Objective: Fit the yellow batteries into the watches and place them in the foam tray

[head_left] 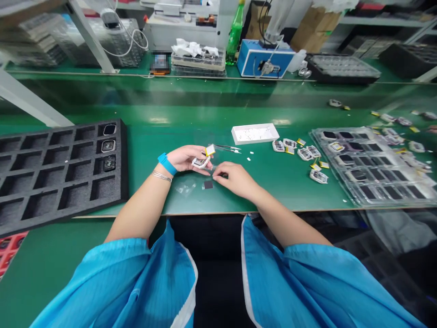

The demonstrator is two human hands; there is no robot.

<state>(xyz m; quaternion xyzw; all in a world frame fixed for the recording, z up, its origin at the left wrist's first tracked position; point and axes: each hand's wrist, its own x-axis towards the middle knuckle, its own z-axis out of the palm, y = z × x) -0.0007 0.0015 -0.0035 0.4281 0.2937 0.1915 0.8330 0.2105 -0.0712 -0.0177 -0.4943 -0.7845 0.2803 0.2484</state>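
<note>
My left hand (191, 157) is closed around a small white watch case (200, 162) with a battery (210, 150) attached, silver with a yellow edge. Close by on the right, my right hand (234, 178) has its thumb and fingertips pinched together; anything between them is too small to make out. Below the hands a small dark square piece (208, 184) lies on the green bench, beside crumpled clear film (186, 187). Metal tweezers (228, 148) rest just beyond my left fingers. Behind them sits a white tray (256, 133) holding tiny pieces.
On the left lies a black foam tray (123, 182) with several watches in its end slots. Several watch cases with batteries (305, 154) are scattered to the right, before clear plastic trays (351, 193) of screens. A blue machine (251, 58) and green bottle (235, 36) stand on the back shelf.
</note>
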